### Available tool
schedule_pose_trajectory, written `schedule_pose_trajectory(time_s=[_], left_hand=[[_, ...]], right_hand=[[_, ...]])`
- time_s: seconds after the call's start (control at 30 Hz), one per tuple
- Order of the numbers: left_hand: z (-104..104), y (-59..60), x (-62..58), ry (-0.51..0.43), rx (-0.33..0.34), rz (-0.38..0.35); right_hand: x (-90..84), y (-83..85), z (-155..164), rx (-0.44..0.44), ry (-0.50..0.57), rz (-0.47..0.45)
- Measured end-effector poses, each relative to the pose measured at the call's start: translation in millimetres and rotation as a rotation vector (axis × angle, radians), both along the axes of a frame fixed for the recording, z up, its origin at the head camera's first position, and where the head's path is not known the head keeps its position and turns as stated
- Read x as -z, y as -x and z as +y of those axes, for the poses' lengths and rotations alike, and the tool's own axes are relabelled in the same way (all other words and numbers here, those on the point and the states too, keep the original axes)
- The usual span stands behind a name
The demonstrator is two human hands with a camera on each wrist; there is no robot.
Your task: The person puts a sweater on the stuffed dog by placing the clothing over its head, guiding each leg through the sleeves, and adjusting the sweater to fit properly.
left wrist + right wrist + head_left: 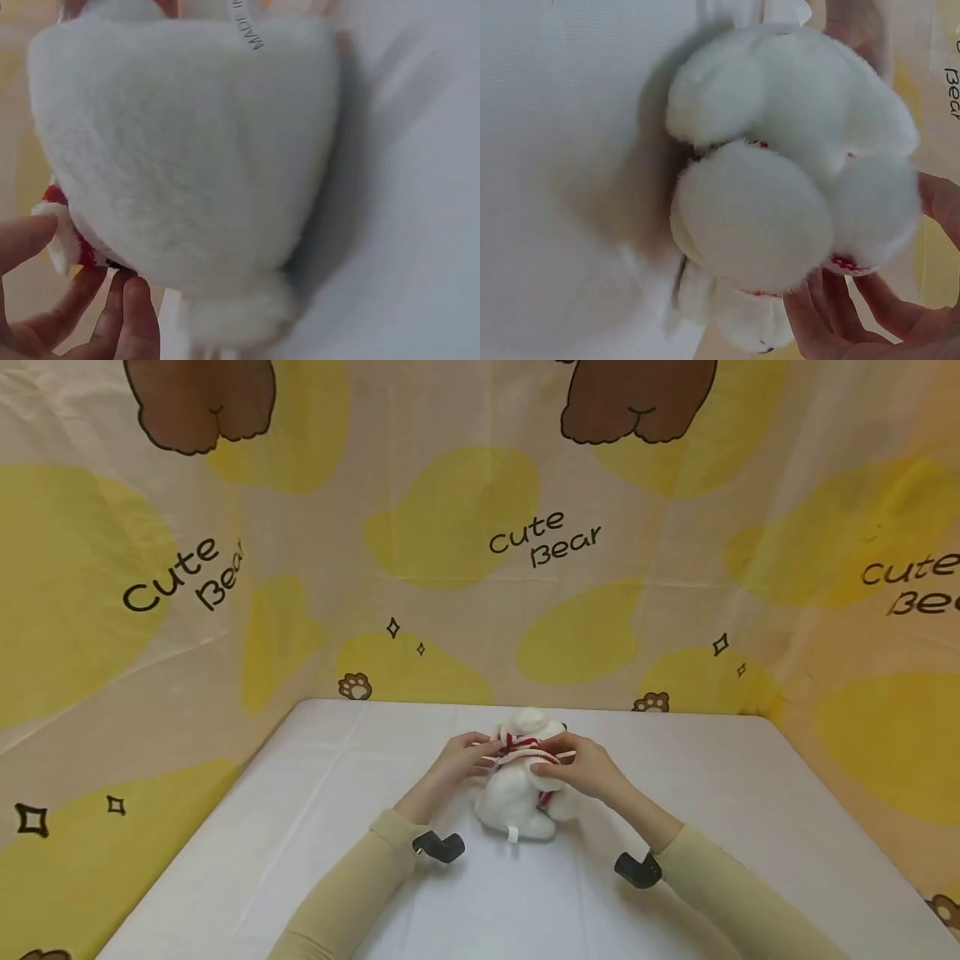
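Observation:
A white plush toy (pixel 510 797) sits upright on the table, its back with a small white tag (pixel 513 834) towards me. Round its neck goes a red and white scarf (pixel 516 744). My left hand (pixel 460 758) is at the toy's left side; in the left wrist view its thumb and fingers pinch the scarf's edge (pixel 81 247). From the right side, my right hand (pixel 588 765) grips the toy near the neck and arm. The right wrist view shows the toy's round white limbs (pixel 750 217), which hide part of the right-hand fingers (pixel 840 307).
The toy stands on a white-covered table (pixel 315 793) towards its far side. A printed fabric backdrop (pixel 450 518) rises behind the table and along both sides. A black wrist device (pixel 438 847) sits at the left cuff, and another black device (pixel 637 869) at the right cuff.

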State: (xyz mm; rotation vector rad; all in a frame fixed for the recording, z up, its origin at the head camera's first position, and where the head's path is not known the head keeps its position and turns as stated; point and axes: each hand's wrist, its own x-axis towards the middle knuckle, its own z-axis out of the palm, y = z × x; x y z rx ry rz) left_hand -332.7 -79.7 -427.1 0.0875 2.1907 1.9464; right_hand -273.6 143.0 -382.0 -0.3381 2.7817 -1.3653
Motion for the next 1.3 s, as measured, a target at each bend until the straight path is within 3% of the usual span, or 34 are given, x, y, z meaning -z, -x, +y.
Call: schedule_pose_trajectory(time_s=[0.1, 0.23, 0.43, 0.7, 0.77, 0.83, 0.97, 1.07, 1.2, 1.3], left_hand=[[3.1, -2.1, 5.8, 0.027, 0.077, -0.007], [6.0, -6.9, 9.2, 0.027, 0.097, 0.007], [8.3, -15.7, 11.3, 0.011, 0.144, 0.021], [12.3, -34.9, 6.6, -0.001, 0.29, 0.026], [11.4, -36.4, 3.1, 0.03, 0.255, 0.084], [9.5, -34.8, 0.8, 0.04, 0.153, 0.143], [6.5, -25.8, 1.9, -0.008, -0.02, 0.212], [7.8, -20.5, 5.9, 0.012, -0.012, 0.237], [14.4, -19.2, 5.2, 0.111, 0.033, 0.255], [20.2, -21.3, 2.4, 0.134, 0.03, 0.234]], right_hand=[[1.2, 2.5, 1.1, -0.011, -0.027, 0.0], [5.1, 7.2, 5.7, -0.057, -0.045, 0.006], [12.1, 17.8, 22.2, -0.128, -0.004, 0.021], [14.9, 32.7, 44.3, -0.25, 0.064, 0.039], [14.4, 33.7, 47.3, -0.267, 0.093, 0.035], [12.3, 32.3, 48.4, -0.24, 0.109, 0.053], [3.1, 23.1, 44.9, -0.071, 0.04, 0.158], [-5.1, 14.5, 39.3, 0.029, -0.072, 0.2], [-11.8, 8.0, 30.7, 0.036, -0.165, 0.175], [-10.9, 6.7, 25.1, 0.055, -0.197, 0.141]])
